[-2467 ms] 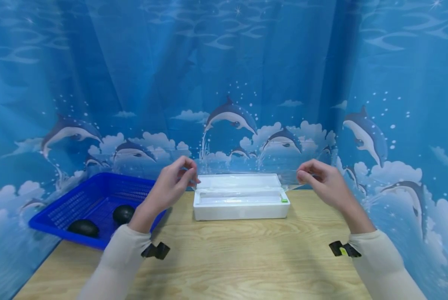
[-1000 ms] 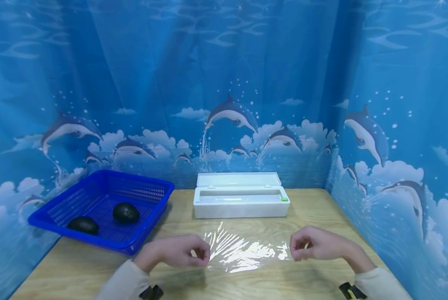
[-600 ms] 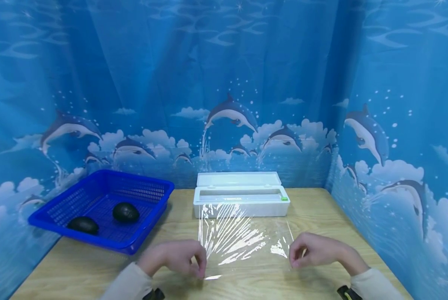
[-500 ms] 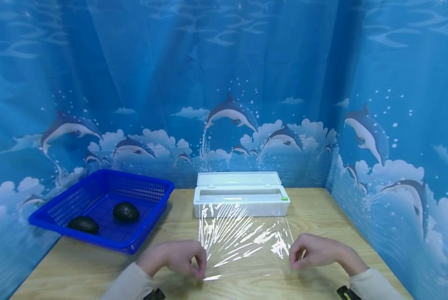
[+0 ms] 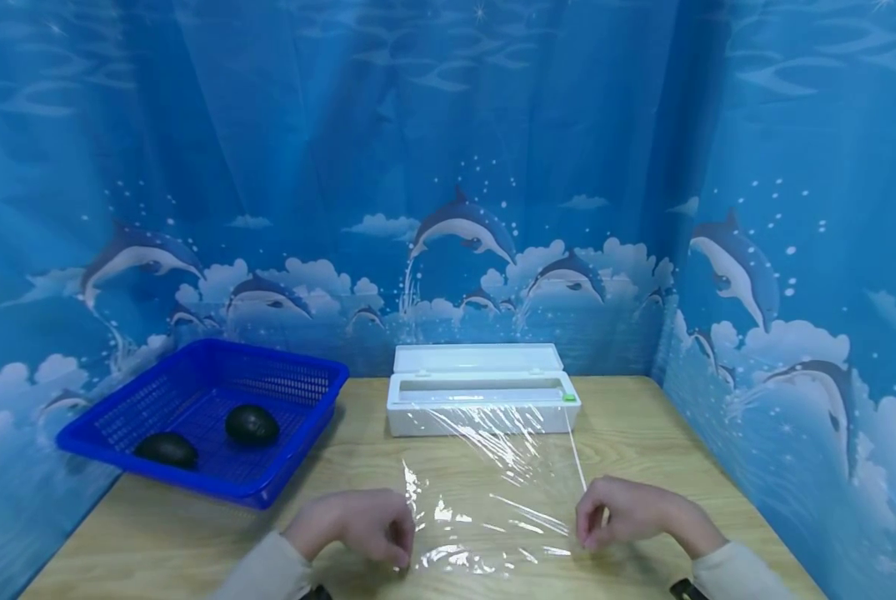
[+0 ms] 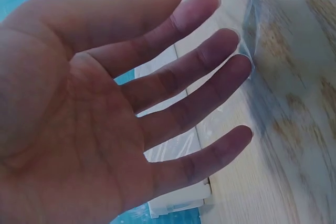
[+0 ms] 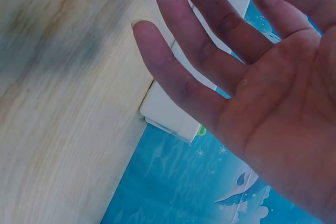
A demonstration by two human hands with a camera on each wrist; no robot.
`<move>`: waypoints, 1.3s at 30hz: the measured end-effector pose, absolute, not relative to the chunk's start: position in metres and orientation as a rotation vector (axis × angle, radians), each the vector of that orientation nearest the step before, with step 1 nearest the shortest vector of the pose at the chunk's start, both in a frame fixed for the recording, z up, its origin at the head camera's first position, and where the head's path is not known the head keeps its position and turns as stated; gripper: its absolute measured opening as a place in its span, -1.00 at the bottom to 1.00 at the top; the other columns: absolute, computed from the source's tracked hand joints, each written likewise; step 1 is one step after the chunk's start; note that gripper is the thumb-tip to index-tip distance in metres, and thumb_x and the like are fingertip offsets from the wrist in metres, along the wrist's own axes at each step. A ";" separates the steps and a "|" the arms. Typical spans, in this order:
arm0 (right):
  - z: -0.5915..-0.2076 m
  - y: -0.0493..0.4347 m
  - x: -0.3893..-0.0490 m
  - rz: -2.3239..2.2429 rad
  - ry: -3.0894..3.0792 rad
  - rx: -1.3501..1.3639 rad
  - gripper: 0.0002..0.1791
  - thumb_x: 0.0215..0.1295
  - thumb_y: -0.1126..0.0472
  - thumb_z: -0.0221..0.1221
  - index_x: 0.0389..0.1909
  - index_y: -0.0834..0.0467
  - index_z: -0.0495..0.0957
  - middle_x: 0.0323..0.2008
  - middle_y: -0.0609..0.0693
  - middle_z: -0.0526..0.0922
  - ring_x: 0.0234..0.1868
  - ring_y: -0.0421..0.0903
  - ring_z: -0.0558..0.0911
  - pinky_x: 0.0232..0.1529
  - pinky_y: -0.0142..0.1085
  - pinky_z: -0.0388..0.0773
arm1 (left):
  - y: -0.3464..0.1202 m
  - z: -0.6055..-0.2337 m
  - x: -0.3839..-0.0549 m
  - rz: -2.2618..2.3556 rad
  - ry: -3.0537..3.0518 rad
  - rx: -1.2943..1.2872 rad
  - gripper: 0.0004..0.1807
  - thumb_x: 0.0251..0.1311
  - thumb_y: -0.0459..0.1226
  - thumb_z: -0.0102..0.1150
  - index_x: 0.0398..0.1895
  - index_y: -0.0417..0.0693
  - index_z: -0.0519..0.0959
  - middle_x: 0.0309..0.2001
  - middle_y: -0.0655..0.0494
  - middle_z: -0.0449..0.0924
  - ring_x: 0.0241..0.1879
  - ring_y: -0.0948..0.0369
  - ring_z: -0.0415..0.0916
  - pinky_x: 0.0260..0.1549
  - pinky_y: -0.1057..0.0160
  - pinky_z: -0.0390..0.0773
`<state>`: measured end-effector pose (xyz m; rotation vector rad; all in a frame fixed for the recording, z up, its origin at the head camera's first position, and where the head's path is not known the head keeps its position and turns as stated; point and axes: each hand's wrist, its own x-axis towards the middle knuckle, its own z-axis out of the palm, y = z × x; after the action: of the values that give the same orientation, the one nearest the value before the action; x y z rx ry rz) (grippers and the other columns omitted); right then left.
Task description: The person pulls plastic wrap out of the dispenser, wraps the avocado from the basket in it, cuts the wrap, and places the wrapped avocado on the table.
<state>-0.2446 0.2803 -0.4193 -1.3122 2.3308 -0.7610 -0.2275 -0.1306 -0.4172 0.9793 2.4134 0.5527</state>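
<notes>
Film [image 5: 485, 508] is pinched at its near corners by left hand [image 5: 380, 525] and right hand [image 5: 618, 514], stretched between them, led forward to crosswise white box [image 5: 483, 377].

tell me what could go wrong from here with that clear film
The clear film shows wrinkles, so it might bunch up or cling to itself. It stretches from the white box to the pinching left hand and right hand, so an uneven pull could skew it, or perhaps drag the box along.
</notes>
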 end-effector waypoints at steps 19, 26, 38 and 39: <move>-0.422 0.278 -0.240 -0.722 2.315 -1.182 -0.90 0.26 0.31 0.34 -0.23 0.21 0.73 -0.33 -0.06 0.81 -0.30 -0.49 0.63 -0.27 -0.48 0.65 | -0.132 -0.415 -0.226 0.484 2.391 0.960 -0.91 0.17 -0.30 0.40 -0.36 0.13 0.71 -0.40 0.45 0.65 -0.36 0.52 0.51 -0.28 0.48 0.56; -0.419 0.278 -0.240 -0.703 2.323 -1.154 -0.89 0.28 0.28 0.32 -0.20 0.18 0.72 -0.29 -0.07 0.80 -0.26 -0.48 0.62 -0.24 -0.48 0.63 | -0.134 -0.415 -0.228 0.476 2.408 0.966 -0.89 0.18 -0.28 0.39 -0.27 0.16 0.71 -0.33 0.39 0.65 -0.33 0.51 0.49 -0.26 0.47 0.55; -0.393 0.291 -0.270 -0.784 2.639 -1.084 -0.82 0.39 0.22 0.26 -0.11 0.24 0.69 -0.24 0.02 0.78 -0.25 -0.35 0.66 -0.21 -0.39 0.67 | -0.154 -0.385 -0.248 0.569 2.504 0.988 -0.84 0.30 -0.26 0.30 -0.08 0.02 0.68 -0.19 0.29 0.69 -0.21 0.43 0.56 -0.16 0.37 0.61; -0.392 0.293 -0.274 -0.804 2.673 -1.043 -0.82 0.39 0.22 0.26 -0.10 0.24 0.69 -0.23 0.05 0.78 -0.24 -0.31 0.67 -0.20 -0.38 0.68 | -0.158 -0.381 -0.251 0.578 2.511 0.966 -0.84 0.31 -0.26 0.29 -0.07 0.03 0.67 -0.17 0.26 0.69 -0.19 0.41 0.57 -0.15 0.35 0.62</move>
<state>-0.2743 0.2927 -0.3915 -1.0426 2.6735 -0.8040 -0.2508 -0.1576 -0.3814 0.9655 2.5112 0.5779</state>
